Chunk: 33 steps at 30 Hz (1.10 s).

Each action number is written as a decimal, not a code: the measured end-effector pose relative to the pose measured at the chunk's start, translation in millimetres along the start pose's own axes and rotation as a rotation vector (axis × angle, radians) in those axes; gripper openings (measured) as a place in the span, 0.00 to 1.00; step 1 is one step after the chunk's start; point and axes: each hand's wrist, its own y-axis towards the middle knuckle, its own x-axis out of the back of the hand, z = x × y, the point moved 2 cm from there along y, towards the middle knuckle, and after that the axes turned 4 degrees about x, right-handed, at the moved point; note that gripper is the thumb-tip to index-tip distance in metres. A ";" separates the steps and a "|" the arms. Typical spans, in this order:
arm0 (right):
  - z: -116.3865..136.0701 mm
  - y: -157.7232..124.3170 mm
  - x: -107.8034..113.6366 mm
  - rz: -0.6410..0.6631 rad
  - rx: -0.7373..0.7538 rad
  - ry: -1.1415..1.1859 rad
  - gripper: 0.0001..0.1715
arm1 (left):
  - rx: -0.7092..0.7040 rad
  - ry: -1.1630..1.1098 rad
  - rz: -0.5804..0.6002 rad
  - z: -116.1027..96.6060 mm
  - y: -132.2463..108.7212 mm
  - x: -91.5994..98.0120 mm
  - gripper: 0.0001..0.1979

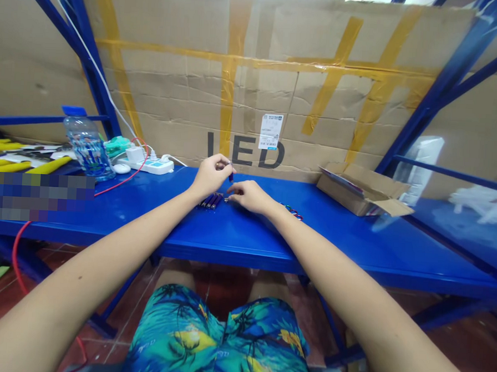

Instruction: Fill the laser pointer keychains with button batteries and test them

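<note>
My left hand (212, 176) is closed in a pinch round a short dark purple tube (231, 177), held upright a little above the table. Close to its right, my right hand (250, 196) rests low with curled fingers. At its fingertips a small shiny metal piece (226, 200) shows; whether the fingers grip it or something else is hidden. Several purple tubes with metallic ends (211, 201) lie side by side below my left hand. Several coloured ring-like pieces (294, 211) lie beyond my right wrist, partly covered by the forearm.
An open cardboard box (343, 194) stands at the right on the blue table (237, 238). To the left are a water bottle (87, 150), a white power strip (155, 165), a red cable (124, 179) and yellow-handled items (49, 164). A large cardboard sheet (186, 105) closes the back.
</note>
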 end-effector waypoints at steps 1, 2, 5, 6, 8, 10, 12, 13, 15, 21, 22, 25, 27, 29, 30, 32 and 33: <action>1.9 1.1 -3.8 0.027 0.019 -0.018 0.10 | 0.000 -0.037 -0.018 0.1 1.0 0.4 0.02; 3.4 2.0 -7.1 0.050 0.041 -0.032 0.10 | -0.001 -0.068 -0.032 0.1 1.9 0.4 0.01; 5.0 4.0 -11.8 0.095 0.096 -0.055 0.08 | 0.040 -0.146 -0.032 0.9 3.7 -1.7 0.01; 4.2 4.1 -11.1 0.100 0.102 -0.047 0.07 | 0.069 -0.166 -0.012 1.6 3.7 -2.9 0.01; 0.0 3.1 -4.6 0.053 0.083 0.013 0.05 | 0.123 -0.190 0.054 3.4 2.4 -6.0 0.03; -7.6 0.4 8.2 -0.090 0.019 0.150 0.05 | 0.148 -0.183 0.142 4.9 -0.4 -9.2 0.05; -17.2 -4.2 23.2 -0.271 -0.087 0.355 0.03 | 0.136 -0.140 0.229 5.8 -4.3 -12.1 0.06; -21.4 -6.8 29.5 -0.325 -0.135 0.448 0.02 | 0.118 -0.109 0.272 6.1 -6.5 -13.6 0.07; -26.3 -11.3 38.0 -0.357 -0.170 0.578 0.03 | 0.066 -0.044 0.346 6.1 -10.6 -16.1 0.06; -21.2 -15.5 38.0 -0.314 -0.077 0.691 0.07 | -0.044 0.126 0.432 6.0 -17.5 -18.1 0.07; -20.2 -15.3 36.7 -0.312 -0.066 0.697 0.06 | -0.056 0.137 0.432 6.2 -17.7 -18.0 0.08; -19.1 -15.0 33.7 -0.285 -0.068 0.673 0.06 | -0.076 0.172 0.425 7.5 -17.7 -18.2 0.08; -19.5 -15.1 32.6 -0.258 -0.094 0.633 0.05 | -0.087 0.211 0.408 7.4 -17.8 -18.8 0.08; -20.2 -15.0 32.0 -0.246 -0.115 0.601 0.06 | -0.085 0.245 0.395 6.3 -18.1 -19.5 0.09; -20.6 -15.0 31.8 -0.248 -0.118 0.587 0.07 | -0.076 0.262 0.398 5.6 -18.2 -19.9 0.10; -21.9 -15.0 31.4 -0.259 -0.110 0.554 0.06 | -0.052 0.299 0.412 4.0 -18.2 -20.7 0.15; -22.9 -15.2 31.2 -0.265 -0.105 0.534 0.06 | -0.046 0.322 0.415 3.2 -17.9 -21.0 0.17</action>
